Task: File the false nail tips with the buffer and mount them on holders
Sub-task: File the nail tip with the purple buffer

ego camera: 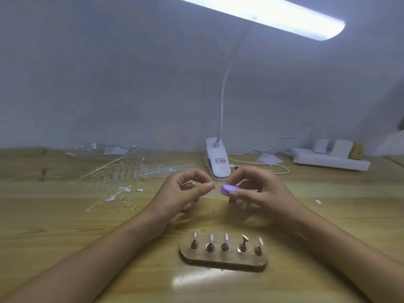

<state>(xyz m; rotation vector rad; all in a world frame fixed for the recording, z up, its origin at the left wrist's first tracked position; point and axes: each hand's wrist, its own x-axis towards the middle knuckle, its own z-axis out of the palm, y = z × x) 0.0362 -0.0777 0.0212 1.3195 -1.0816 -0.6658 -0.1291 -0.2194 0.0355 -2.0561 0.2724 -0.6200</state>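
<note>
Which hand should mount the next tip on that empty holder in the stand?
Left, likely: the left hand pinches what looks like a nail tip, while the right hand grips the purple buffer. The bare holder stands near both.

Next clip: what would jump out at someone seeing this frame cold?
The glowing lamp bar at top right grabs the eye first. Below it, mid-table, the right hand holds a purple buffer close to the pinched fingers of the left hand. Nearest the camera stands a wooden base with five holders.
</note>
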